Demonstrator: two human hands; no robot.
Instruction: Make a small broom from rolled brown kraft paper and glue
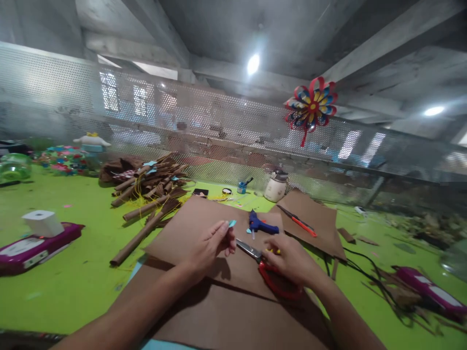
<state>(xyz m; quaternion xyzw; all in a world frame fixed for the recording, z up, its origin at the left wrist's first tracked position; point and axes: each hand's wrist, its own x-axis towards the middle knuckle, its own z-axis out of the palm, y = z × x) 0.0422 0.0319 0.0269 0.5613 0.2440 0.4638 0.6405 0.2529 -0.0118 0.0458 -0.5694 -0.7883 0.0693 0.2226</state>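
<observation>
My left hand point(211, 243) pinches a small light-blue paper piece point(232, 223) between thumb and fingertips, just above a brown cardboard sheet point(204, 218). My right hand point(290, 260) rests on the red handles of a pair of scissors point(262, 265) that lie on the cardboard, blades pointing left toward the left hand. A blue glue gun point(260, 225) lies just beyond both hands, with another small blue scrap beside it.
Rolled brown paper tubes point(149, 194) are piled at the back left on the green table point(73, 272). A second cardboard sheet point(314, 221) carries an orange cutter point(301, 222). Pink boxes point(32, 245) sit left and right. Black cable point(365, 265), a white jar point(276, 187) and a hanging paper pinwheel point(312, 107) lie right.
</observation>
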